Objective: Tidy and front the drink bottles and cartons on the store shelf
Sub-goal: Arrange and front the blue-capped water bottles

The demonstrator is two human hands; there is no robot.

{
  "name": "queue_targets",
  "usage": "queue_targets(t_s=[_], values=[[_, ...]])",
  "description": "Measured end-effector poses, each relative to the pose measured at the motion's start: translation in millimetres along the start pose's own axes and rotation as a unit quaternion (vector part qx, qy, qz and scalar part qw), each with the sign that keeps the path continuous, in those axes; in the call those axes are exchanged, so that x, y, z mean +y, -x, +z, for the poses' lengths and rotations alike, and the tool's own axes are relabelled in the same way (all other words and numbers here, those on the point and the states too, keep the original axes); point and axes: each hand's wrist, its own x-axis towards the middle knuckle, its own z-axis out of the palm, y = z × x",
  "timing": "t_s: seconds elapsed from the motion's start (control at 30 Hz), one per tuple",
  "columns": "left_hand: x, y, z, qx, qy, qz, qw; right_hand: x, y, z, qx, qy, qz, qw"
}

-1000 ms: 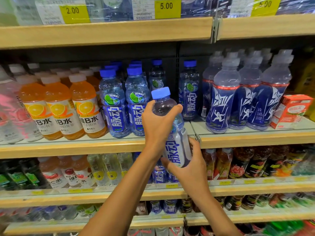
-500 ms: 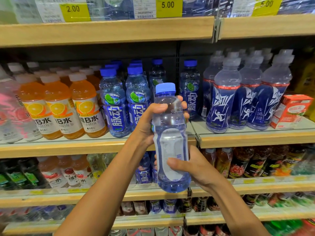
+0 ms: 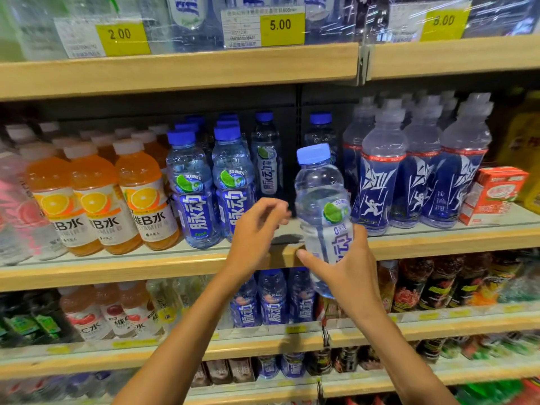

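Head view, left to right: orange bottles (image 3: pixel 96 200) fronted on the middle shelf (image 3: pixel 146 267), then two blue-label bottles (image 3: pixel 194 197) at the edge. Left hand (image 3: pixel 257 226) in front of the shelf lip, fingers loosely curled, holding nothing; fingertips just left of the held bottle (image 3: pixel 318 182), can't tell if they touch. Right hand (image 3: pixel 353 276) grips that bottle's lower half, thumb across the front. Bottle near upright, blue cap up, label turned right, in front of the gap in the row, base below the shelf edge. Right of it: dark-blue sport bottles (image 3: pixel 420 176), red carton (image 3: pixel 496 194).
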Motion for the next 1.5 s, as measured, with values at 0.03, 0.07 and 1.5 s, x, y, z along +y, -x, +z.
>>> queue_targets(t_s=[0.03, 0.07, 1.5], values=[[-8, 3, -1, -0.003, -0.103, 0.054, 0.993, 2, -5, 0, 0.019, 0.000, -0.004, 1.000], [-16, 5, -1, -0.018, -0.198, 0.099, 0.975, 4, -10, -1, 0.034, 0.000, -0.005, 0.999], [-90, 2, -1, -0.116, -0.550, 0.385, 0.732, 39, -94, 51, 0.092, 0.294, 0.014, 0.951]])
